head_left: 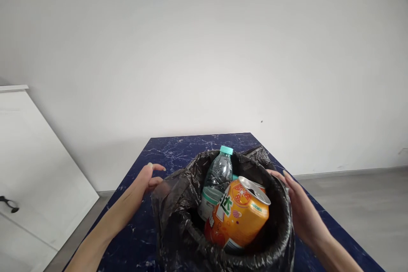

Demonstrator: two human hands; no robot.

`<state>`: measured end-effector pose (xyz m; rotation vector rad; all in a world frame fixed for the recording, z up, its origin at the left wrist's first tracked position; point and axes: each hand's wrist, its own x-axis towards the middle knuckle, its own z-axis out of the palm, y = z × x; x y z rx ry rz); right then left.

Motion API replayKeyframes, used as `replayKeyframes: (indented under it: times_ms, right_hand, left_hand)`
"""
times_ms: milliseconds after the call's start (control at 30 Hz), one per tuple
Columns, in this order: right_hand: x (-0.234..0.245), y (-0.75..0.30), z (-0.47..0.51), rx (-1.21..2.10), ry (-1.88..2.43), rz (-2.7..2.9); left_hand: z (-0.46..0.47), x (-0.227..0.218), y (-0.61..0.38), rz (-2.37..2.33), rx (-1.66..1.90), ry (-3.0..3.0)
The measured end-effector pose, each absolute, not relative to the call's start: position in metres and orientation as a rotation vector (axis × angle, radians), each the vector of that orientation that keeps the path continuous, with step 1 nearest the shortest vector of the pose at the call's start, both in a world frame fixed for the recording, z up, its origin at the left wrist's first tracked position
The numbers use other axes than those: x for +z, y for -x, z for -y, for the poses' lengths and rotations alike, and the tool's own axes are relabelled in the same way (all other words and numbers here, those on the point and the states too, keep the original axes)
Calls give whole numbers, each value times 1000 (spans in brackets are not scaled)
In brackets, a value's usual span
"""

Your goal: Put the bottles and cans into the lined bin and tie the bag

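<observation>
A round bin lined with a black plastic bag [178, 238] stands in front of me, its lining folded outward over the rim. Inside lean a clear plastic bottle [219, 172] with a turquoise cap and an orange drink can [240, 212] with its top opened. Part of another turquoise item shows behind the can. My left hand [145, 185] is at the bag's left side, fingers apart, some fingertips behind the loose thin film. On the right, my right hand [298, 206] rests against the bag's outer side, fingers stretched along the rim and thumb raised. Its lower fingers are hidden.
The bin stands on a dark blue marble-patterned table [178, 146], which ends near a pale wall [204, 51]. At the left is a white cabinet [35, 170] with a black handle [9, 204]. Grey floor [357, 204] shows to the right.
</observation>
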<state>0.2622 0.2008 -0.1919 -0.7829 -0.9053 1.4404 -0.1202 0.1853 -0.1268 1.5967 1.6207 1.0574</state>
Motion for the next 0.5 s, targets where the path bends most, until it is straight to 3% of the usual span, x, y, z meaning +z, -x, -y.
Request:
replayKeyframes:
  times_ms: [233, 500]
  right_hand:
    - [-143, -267, -175, 1375, 794, 954]
    - [-125, -267, -177, 1193, 828, 1225]
  left_hand:
    - [-148, -69, 73, -1647, 955, -1652]
    - [-145, -59, 51, -1424, 1212, -1517]
